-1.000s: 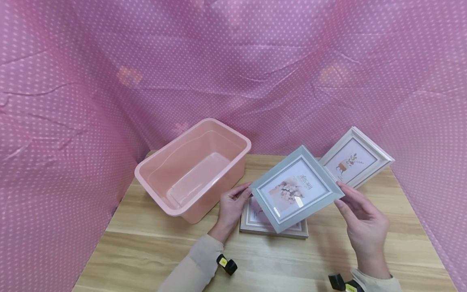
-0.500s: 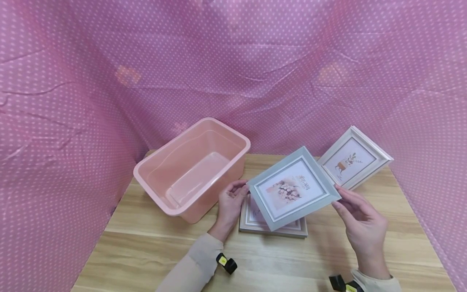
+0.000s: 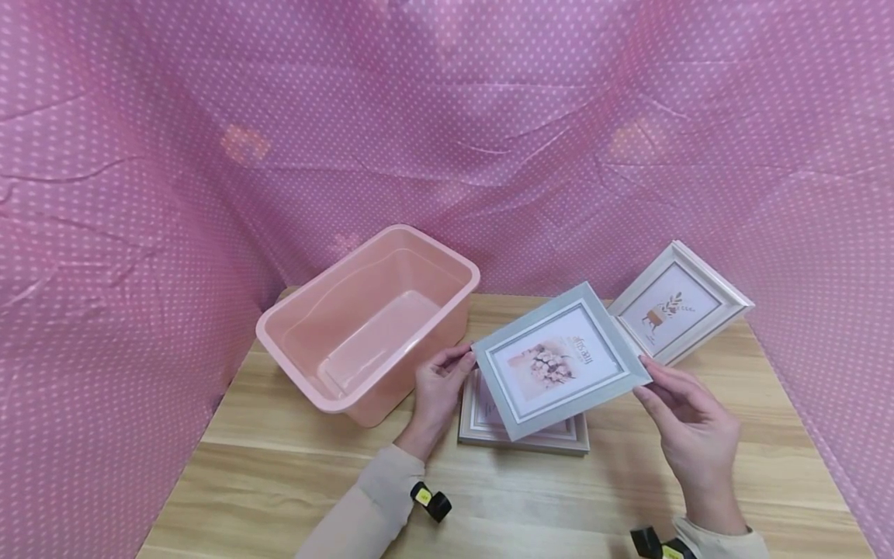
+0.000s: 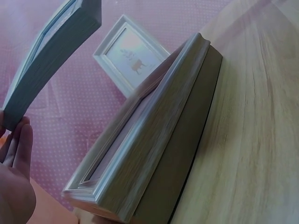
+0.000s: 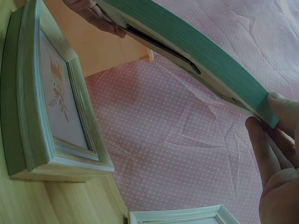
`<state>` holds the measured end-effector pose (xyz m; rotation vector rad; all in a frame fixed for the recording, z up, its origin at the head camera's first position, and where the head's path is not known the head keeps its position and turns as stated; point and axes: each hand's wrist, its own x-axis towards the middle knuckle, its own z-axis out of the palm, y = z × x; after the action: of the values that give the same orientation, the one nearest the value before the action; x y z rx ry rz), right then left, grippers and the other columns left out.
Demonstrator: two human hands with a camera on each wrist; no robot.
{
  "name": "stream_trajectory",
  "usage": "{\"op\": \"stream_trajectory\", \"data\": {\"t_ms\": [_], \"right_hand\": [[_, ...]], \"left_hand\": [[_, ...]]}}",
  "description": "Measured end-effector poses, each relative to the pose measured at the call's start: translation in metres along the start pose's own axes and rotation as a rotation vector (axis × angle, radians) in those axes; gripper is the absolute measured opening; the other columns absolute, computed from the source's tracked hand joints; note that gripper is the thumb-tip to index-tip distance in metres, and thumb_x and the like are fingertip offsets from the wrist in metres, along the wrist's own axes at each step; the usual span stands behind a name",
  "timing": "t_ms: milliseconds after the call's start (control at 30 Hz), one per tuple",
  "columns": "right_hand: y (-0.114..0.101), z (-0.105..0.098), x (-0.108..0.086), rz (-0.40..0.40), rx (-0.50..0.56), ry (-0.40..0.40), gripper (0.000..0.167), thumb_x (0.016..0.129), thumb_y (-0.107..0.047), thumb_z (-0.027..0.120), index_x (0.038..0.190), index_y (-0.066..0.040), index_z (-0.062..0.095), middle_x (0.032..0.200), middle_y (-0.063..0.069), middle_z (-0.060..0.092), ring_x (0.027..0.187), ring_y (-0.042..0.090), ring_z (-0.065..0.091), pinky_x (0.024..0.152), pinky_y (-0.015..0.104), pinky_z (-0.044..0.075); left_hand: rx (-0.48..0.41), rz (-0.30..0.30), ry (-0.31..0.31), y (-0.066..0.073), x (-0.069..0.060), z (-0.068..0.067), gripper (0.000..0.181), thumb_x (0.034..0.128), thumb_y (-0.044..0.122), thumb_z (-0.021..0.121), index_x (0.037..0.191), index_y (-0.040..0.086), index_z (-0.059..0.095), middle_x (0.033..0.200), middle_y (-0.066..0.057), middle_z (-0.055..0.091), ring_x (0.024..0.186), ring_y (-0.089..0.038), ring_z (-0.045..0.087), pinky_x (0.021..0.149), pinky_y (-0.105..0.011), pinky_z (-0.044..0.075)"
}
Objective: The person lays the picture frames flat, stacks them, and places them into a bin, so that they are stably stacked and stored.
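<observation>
Both hands (image 3: 438,392) (image 3: 698,442) pinch the grey-blue frame (image 3: 561,361), which hides much of the pale frame (image 3: 480,419) beneath

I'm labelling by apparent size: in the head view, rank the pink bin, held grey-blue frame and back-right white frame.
1. Pink bin
2. Grey-blue frame
3. White frame, partly hidden

The grey-blue frame looks nearer the camera, so the frames' true size order is unsure.
</observation>
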<state>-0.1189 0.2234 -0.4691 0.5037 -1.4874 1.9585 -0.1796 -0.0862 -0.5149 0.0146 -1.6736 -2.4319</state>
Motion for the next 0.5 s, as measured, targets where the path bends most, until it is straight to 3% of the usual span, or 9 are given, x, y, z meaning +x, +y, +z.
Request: {"op": "stream_trajectory", "data": {"t_ms": [333, 500], "right_hand": [[0.002, 0.002, -0.007, -0.002, 0.051, -0.021, 0.037, 0.071, 0.049, 0.054, 0.105, 0.037, 0.059, 0.115, 0.024, 0.079, 0.109, 0.026, 0.080, 0.091, 0.032, 0.065], [0.004, 0.003, -0.012, 0.007, 0.041, -0.025, 0.034, 0.071, 0.048, 0.056, 0.103, 0.037, 0.060, 0.114, 0.023, 0.079, 0.109, 0.025, 0.080, 0.091, 0.033, 0.065]], "left_hand": [[0.040, -0.014, -0.073, 0.000, 0.001, -0.005, 0.044, 0.0927, -0.014, 0.068, 0.135, -0.020, 0.058, 0.141, -0.038, 0.062, 0.109, -0.006, 0.076, 0.100, -0.024, 0.062], [0.050, -0.030, -0.099, 0.002, 0.002, -0.008, 0.049, 0.0940, -0.013, 0.067, 0.141, -0.019, 0.054, 0.148, -0.037, 0.057, 0.124, -0.012, 0.072, 0.107, -0.025, 0.059]]}}
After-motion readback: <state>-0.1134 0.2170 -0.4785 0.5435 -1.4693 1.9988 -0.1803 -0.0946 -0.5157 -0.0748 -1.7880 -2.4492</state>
